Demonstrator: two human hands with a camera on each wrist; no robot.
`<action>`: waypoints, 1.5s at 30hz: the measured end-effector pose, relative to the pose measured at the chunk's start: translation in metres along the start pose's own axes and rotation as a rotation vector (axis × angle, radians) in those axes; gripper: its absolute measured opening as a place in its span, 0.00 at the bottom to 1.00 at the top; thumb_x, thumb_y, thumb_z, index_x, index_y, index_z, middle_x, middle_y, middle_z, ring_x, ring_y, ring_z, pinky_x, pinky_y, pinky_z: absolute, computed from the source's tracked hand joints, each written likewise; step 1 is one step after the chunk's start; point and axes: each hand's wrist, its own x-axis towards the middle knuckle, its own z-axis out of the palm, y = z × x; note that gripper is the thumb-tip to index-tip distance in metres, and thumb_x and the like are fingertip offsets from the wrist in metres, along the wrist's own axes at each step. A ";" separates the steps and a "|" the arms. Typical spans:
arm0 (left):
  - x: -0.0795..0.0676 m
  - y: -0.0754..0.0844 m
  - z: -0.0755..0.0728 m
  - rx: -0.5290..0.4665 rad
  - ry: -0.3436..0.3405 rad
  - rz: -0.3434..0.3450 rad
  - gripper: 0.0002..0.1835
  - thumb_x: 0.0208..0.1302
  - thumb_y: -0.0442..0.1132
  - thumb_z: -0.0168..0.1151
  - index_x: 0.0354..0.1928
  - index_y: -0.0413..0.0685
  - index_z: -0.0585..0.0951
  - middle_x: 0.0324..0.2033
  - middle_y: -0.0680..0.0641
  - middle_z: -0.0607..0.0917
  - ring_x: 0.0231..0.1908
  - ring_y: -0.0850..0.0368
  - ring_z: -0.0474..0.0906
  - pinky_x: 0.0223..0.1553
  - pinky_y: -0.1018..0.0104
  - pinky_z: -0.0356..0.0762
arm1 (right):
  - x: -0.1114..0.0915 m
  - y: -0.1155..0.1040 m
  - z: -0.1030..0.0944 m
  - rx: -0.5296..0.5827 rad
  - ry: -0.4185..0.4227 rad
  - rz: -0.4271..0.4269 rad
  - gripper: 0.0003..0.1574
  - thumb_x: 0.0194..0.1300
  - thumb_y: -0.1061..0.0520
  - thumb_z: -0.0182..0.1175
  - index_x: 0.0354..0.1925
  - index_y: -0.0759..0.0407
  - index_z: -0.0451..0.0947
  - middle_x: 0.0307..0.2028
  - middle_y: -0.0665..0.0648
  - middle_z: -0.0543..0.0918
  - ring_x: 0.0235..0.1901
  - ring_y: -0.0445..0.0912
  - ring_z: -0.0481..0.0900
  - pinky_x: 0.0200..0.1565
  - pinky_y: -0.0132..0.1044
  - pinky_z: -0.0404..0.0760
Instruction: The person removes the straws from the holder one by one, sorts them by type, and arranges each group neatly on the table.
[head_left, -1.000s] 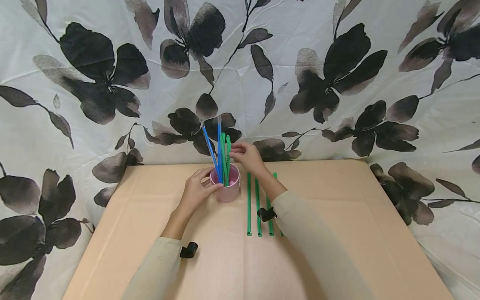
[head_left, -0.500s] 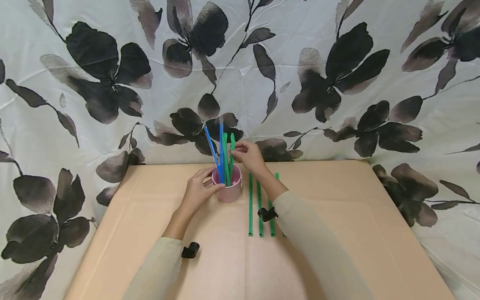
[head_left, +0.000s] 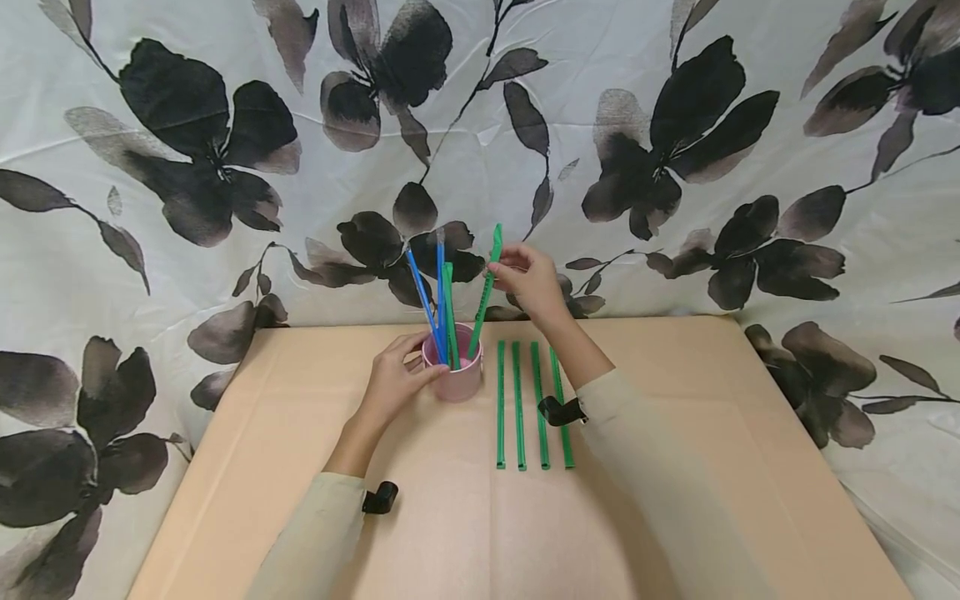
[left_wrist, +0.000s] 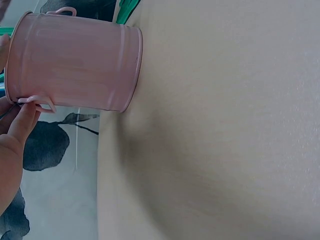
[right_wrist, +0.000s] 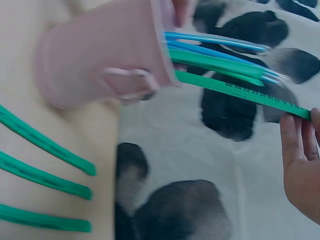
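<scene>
A small pink metal bucket (head_left: 459,387) with side handles stands near the table's back edge. My left hand (head_left: 392,373) holds it at the rim and by one handle (left_wrist: 42,101). My right hand (head_left: 534,282) pinches a green ruler (head_left: 487,287) near its upper end; printed marks and numbers show along it in the right wrist view. That ruler leans right, its lower end inside the bucket. Also in the bucket are blue sticks (head_left: 422,286) with clear tips and another green strip (head_left: 450,312). Their lower ends are partly hidden.
Several green strips (head_left: 519,408) lie side by side on the tan table (head_left: 660,467), right of the bucket and partly under my right forearm. A white cloth with dark flowers (head_left: 540,192) hangs behind the table's back edge.
My right hand has moved up and to the right, drawing the green ruler partway up and away from the other sticks. The left hand stays at the bucket.
</scene>
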 end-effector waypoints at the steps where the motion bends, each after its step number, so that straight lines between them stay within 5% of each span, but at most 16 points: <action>1: 0.000 0.000 0.000 0.000 0.000 -0.001 0.37 0.54 0.37 0.81 0.67 0.39 0.78 0.59 0.37 0.81 0.63 0.39 0.79 0.61 0.56 0.84 | 0.000 -0.005 -0.003 0.010 0.011 -0.012 0.17 0.71 0.64 0.65 0.54 0.72 0.78 0.38 0.51 0.84 0.39 0.39 0.87 0.51 0.45 0.91; 10: -0.001 0.000 -0.001 0.022 0.001 0.001 0.36 0.54 0.35 0.81 0.66 0.38 0.78 0.59 0.38 0.81 0.62 0.41 0.80 0.59 0.62 0.85 | 0.001 -0.050 -0.031 0.116 0.093 -0.084 0.14 0.68 0.65 0.68 0.50 0.65 0.79 0.38 0.53 0.84 0.37 0.42 0.89 0.48 0.41 0.92; 17: -0.002 0.000 -0.001 0.018 -0.003 0.000 0.36 0.55 0.35 0.80 0.66 0.37 0.78 0.58 0.38 0.82 0.62 0.42 0.80 0.58 0.65 0.84 | -0.007 -0.057 -0.053 0.110 0.101 -0.088 0.16 0.68 0.64 0.68 0.51 0.69 0.78 0.37 0.54 0.84 0.38 0.45 0.89 0.46 0.36 0.93; 26: -0.004 0.000 -0.003 0.011 -0.011 0.001 0.36 0.55 0.34 0.80 0.66 0.37 0.78 0.58 0.37 0.82 0.62 0.41 0.80 0.59 0.65 0.84 | -0.025 -0.035 -0.080 -0.085 0.103 -0.029 0.17 0.71 0.60 0.66 0.54 0.67 0.77 0.38 0.51 0.81 0.37 0.41 0.88 0.42 0.34 0.93; 35: -0.006 0.001 -0.005 0.023 -0.019 0.003 0.36 0.56 0.35 0.80 0.66 0.37 0.77 0.59 0.37 0.81 0.62 0.41 0.80 0.59 0.62 0.84 | -0.047 -0.008 -0.101 -0.167 0.091 0.070 0.18 0.70 0.60 0.67 0.53 0.66 0.74 0.38 0.49 0.79 0.34 0.36 0.86 0.39 0.30 0.92; 45: -0.007 -0.001 -0.005 0.017 -0.022 0.009 0.36 0.55 0.35 0.80 0.67 0.37 0.78 0.59 0.37 0.81 0.62 0.40 0.80 0.58 0.60 0.84 | -0.071 0.048 -0.121 -0.256 0.080 0.205 0.22 0.70 0.60 0.68 0.56 0.71 0.73 0.35 0.46 0.80 0.32 0.34 0.83 0.41 0.36 0.93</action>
